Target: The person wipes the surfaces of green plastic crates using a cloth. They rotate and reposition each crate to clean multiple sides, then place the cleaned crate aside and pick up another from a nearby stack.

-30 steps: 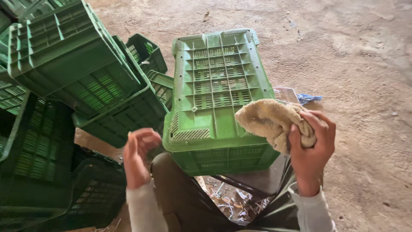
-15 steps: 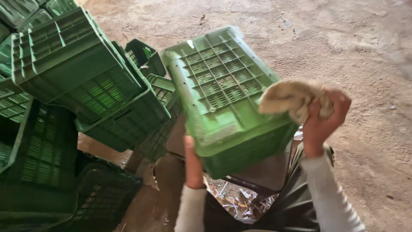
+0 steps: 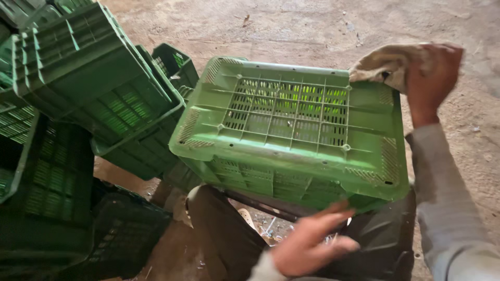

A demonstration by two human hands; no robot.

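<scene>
While the overturned green crate (image 3: 291,130) rests bottom-up across our knees, we take it as our landmark. Our right hand (image 3: 433,78) is at the crate's far right corner, fingers closed around a crumpled beige cloth (image 3: 383,65) that touches the crate's rim there. Our left hand (image 3: 312,244) sits at the crate's near edge, just below its lower right side; the fingers are spread and loosely open, the fingertips close to the crate's wall, and we cannot tell whether they touch it. It holds nothing. The crate's slotted base faces up, tilted slightly toward us. To the left of the crate lies a pile of other green crates (image 3: 88,78), tipped at angles and leaning on one another, the nearest almost touching the crate's left corner. Beyond the crate stretches a dusty concrete floor (image 3: 291,31).
</scene>
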